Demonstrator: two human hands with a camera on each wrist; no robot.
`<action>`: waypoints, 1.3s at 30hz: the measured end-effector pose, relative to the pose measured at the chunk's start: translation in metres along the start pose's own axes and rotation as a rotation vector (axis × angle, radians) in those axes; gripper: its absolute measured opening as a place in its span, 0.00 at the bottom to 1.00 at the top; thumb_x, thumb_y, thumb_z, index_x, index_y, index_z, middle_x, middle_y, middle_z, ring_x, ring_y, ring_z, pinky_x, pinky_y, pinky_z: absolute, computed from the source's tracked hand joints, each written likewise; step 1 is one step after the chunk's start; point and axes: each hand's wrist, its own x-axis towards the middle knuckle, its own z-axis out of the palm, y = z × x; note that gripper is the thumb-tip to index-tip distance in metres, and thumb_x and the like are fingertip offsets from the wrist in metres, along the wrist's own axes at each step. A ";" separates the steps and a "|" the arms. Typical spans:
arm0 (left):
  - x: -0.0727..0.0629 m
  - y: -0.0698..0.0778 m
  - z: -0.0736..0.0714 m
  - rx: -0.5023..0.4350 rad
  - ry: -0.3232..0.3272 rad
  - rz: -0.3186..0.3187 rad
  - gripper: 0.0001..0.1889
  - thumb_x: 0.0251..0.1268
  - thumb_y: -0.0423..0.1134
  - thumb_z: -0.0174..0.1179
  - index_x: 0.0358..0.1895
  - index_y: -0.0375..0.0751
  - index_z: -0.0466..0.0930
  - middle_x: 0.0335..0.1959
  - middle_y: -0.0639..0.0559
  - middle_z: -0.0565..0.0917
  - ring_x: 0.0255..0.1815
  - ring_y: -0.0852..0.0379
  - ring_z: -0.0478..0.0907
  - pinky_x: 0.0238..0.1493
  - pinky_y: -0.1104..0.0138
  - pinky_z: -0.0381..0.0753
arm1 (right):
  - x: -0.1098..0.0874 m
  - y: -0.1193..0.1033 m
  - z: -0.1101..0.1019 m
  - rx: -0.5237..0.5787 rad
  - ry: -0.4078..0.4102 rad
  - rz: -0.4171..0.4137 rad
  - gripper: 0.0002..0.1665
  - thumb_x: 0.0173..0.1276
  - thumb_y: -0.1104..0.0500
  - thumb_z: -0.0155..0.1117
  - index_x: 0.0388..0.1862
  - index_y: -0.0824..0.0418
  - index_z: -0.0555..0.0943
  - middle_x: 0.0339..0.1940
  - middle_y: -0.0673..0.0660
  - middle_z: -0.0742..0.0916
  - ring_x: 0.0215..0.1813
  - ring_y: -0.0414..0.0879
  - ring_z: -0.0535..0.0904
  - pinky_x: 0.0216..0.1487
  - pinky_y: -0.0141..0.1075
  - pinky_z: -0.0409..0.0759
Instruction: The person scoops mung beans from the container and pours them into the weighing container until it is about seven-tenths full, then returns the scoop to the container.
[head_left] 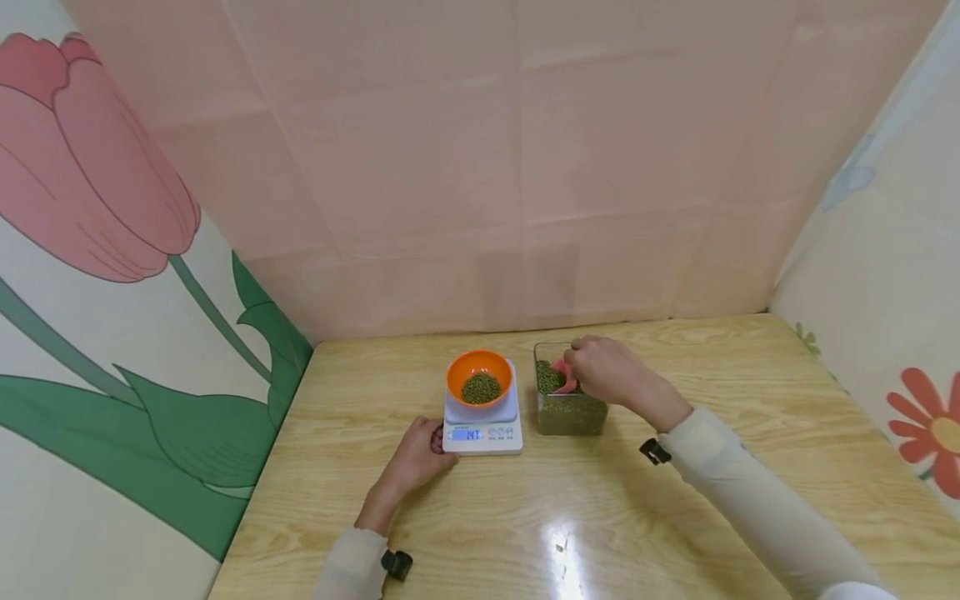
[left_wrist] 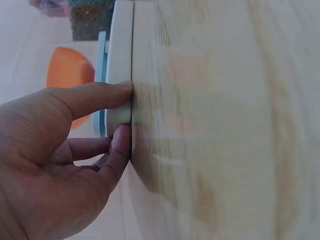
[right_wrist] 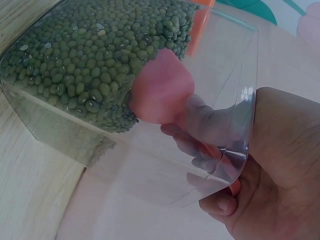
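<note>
In the head view, an orange bowl with green mung beans sits on a white kitchen scale, its display lit with digits. My left hand holds the scale's near left corner; the left wrist view has the thumb along the front edge and fingertips at the side. To the right stands a clear container of mung beans. My right hand reaches into it and grips a pink scoop by the handle. The scoop's bowl is against the beans, its front edge among them.
The wood-grain table carries the scale and container side by side near its back edge. A pinkish cloth backdrop rises behind. Flower-painted panels stand at left and right.
</note>
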 end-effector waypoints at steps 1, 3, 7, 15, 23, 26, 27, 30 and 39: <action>0.000 0.000 0.000 0.001 0.001 0.005 0.33 0.59 0.30 0.77 0.67 0.21 0.76 0.47 0.42 0.75 0.44 0.53 0.72 0.40 0.73 0.75 | 0.000 0.000 0.000 0.000 0.002 -0.004 0.12 0.71 0.65 0.72 0.26 0.59 0.84 0.26 0.52 0.82 0.28 0.45 0.77 0.30 0.41 0.81; 0.000 0.000 0.000 -0.002 0.001 0.011 0.33 0.59 0.30 0.76 0.67 0.21 0.76 0.47 0.41 0.75 0.44 0.53 0.72 0.40 0.73 0.75 | 0.000 0.001 0.000 0.002 0.002 -0.008 0.10 0.69 0.68 0.72 0.27 0.59 0.85 0.26 0.52 0.82 0.28 0.46 0.77 0.30 0.41 0.81; 0.000 0.000 0.000 -0.001 0.001 0.015 0.33 0.59 0.30 0.77 0.67 0.21 0.76 0.47 0.41 0.74 0.44 0.53 0.73 0.39 0.74 0.75 | -0.002 0.002 0.000 0.016 -0.009 -0.005 0.11 0.67 0.71 0.71 0.28 0.59 0.85 0.27 0.53 0.83 0.29 0.47 0.79 0.31 0.42 0.81; -0.002 0.000 -0.001 0.003 0.001 0.008 0.33 0.59 0.30 0.77 0.67 0.21 0.76 0.47 0.42 0.74 0.44 0.53 0.72 0.40 0.73 0.75 | -0.002 0.005 0.001 0.048 -0.016 -0.001 0.14 0.66 0.74 0.68 0.27 0.57 0.83 0.28 0.53 0.84 0.32 0.48 0.81 0.33 0.44 0.82; -0.001 0.001 -0.001 0.002 0.002 0.016 0.33 0.59 0.30 0.77 0.67 0.22 0.76 0.46 0.42 0.74 0.43 0.54 0.71 0.39 0.74 0.73 | -0.005 0.007 0.000 0.085 -0.014 0.003 0.12 0.71 0.70 0.70 0.29 0.57 0.87 0.28 0.49 0.83 0.32 0.46 0.81 0.33 0.42 0.83; -0.001 0.002 -0.001 0.000 0.005 0.020 0.33 0.59 0.30 0.77 0.67 0.21 0.76 0.46 0.42 0.74 0.43 0.54 0.71 0.38 0.74 0.73 | -0.006 0.007 0.000 0.092 -0.014 0.005 0.12 0.70 0.70 0.70 0.29 0.57 0.88 0.28 0.49 0.83 0.33 0.47 0.82 0.34 0.42 0.84; -0.002 0.002 -0.001 0.001 0.005 0.020 0.33 0.58 0.29 0.77 0.66 0.21 0.76 0.46 0.42 0.74 0.43 0.54 0.71 0.38 0.74 0.73 | -0.005 0.007 0.000 0.091 -0.015 0.004 0.12 0.70 0.71 0.70 0.29 0.57 0.88 0.28 0.49 0.83 0.33 0.47 0.82 0.34 0.42 0.84; -0.002 0.003 -0.001 0.002 0.002 0.016 0.33 0.59 0.29 0.77 0.66 0.21 0.77 0.46 0.42 0.74 0.43 0.53 0.71 0.38 0.74 0.73 | -0.005 0.008 0.000 0.088 -0.013 -0.003 0.12 0.70 0.71 0.70 0.29 0.57 0.88 0.29 0.50 0.84 0.33 0.47 0.83 0.34 0.42 0.84; -0.003 0.004 -0.002 0.016 0.005 0.016 0.32 0.59 0.30 0.77 0.66 0.21 0.77 0.46 0.42 0.75 0.43 0.54 0.72 0.39 0.74 0.75 | -0.005 0.011 0.001 0.102 -0.002 -0.006 0.12 0.69 0.73 0.67 0.31 0.58 0.86 0.31 0.52 0.86 0.33 0.47 0.82 0.33 0.41 0.81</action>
